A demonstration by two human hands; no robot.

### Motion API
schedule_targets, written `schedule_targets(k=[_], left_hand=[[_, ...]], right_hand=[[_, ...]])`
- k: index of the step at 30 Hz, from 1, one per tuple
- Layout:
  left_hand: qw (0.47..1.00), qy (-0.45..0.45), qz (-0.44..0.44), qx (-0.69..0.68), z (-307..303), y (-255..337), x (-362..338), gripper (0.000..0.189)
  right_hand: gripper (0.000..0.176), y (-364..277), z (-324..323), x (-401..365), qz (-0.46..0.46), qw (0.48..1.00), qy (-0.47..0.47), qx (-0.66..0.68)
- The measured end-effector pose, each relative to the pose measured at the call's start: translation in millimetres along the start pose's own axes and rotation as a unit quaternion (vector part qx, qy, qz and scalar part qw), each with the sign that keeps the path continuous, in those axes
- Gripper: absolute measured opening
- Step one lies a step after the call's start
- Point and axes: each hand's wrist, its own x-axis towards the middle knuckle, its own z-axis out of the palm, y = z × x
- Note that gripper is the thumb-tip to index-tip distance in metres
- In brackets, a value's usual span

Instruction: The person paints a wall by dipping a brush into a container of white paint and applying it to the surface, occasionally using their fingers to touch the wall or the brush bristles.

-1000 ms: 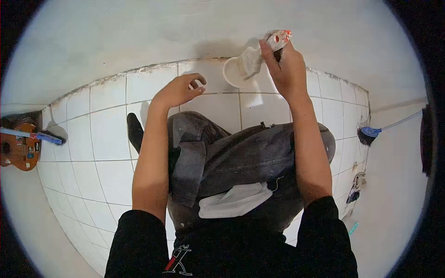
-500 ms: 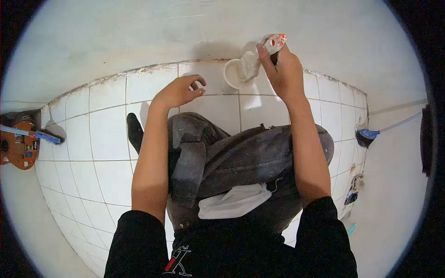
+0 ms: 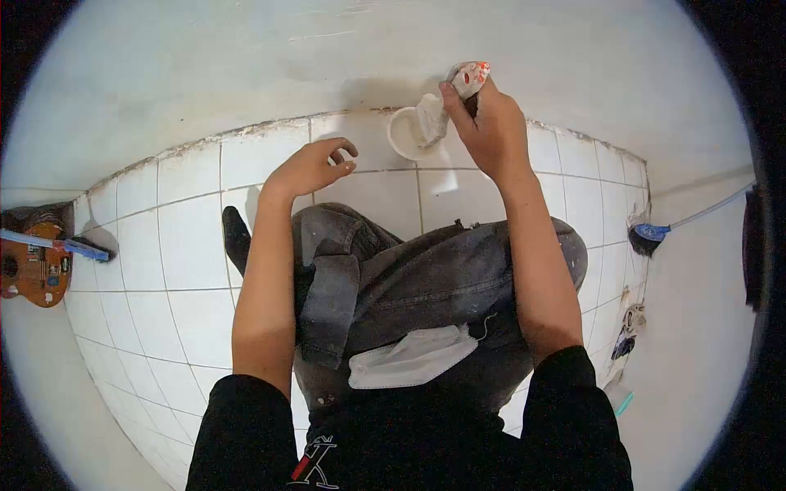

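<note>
My right hand (image 3: 495,131) is closed round the handle of a paint brush (image 3: 468,78), whose handle is pale with red marks. The brush's whitish, coated bristles (image 3: 431,120) are tilted down over the right side of a white round tub (image 3: 394,135). Pale material shows inside the tub, which stands on the tiles by the wall. To the left of the tub, my left hand (image 3: 315,168) hovers with curled fingers apart and nothing in them.
A white face mask (image 3: 413,358) lies on my lap over dark trousers. An orange guitar (image 3: 37,266) and a blue broom (image 3: 88,248) are at the far left. Another blue broom (image 3: 649,233) and a crumpled cloth (image 3: 629,331) are at the right. The wall (image 3: 246,74) rises ahead.
My right hand and the brush have shifted slightly left, bringing the bristles a little further over the tub. My left hand has barely moved.
</note>
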Motion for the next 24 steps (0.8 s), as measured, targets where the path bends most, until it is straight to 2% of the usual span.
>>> schedule_targets(k=[8,12,14,15,16,18,19,20,22,23,24], left_hand=[[1.000,-0.006,-0.024,0.006,-1,2,0,0.035],[1.000,-0.010,-0.002,0.005,1,-5,0,0.032],[1.000,0.003,0.010,-0.004,1,-9,1,0.033],[1.000,-0.005,0.000,-0.004,0,-7,1,0.033],[1.000,-0.002,0.005,0.002,-1,-8,2,0.033],[1.000,-0.009,-0.009,-0.004,0,-8,2,0.034],[0.999,-0.012,-0.030,-0.009,0,-5,1,0.035],[1.000,-0.010,-0.026,-0.004,0,-4,1,0.035],[1.000,-0.014,-0.013,0.002,1,-12,4,0.036],[1.000,-0.006,0.025,-0.004,4,-21,5,0.035],[1.000,-0.011,0.007,-0.010,4,-20,5,0.033]], right_hand=[[0.046,1,1,0,0.026,0.999,-0.019,-0.003],[0.047,-2,-8,0,0.040,0.999,-0.022,0.015],[0.043,12,-9,3,0.045,0.986,0.095,0.130],[0.036,15,-9,6,0.038,0.951,0.150,0.267],[0.036,21,-14,8,0.034,0.950,0.157,0.268],[0.029,27,-28,9,0.209,0.862,0.138,0.441],[0.026,22,-32,11,0.270,0.822,0.185,0.465],[0.026,23,-35,10,0.267,0.821,0.190,0.467],[0.027,28,-43,9,0.233,0.724,0.186,0.622],[0.025,36,-39,9,0.249,0.681,0.208,0.656],[0.025,39,-41,9,0.241,0.679,0.214,0.660]])
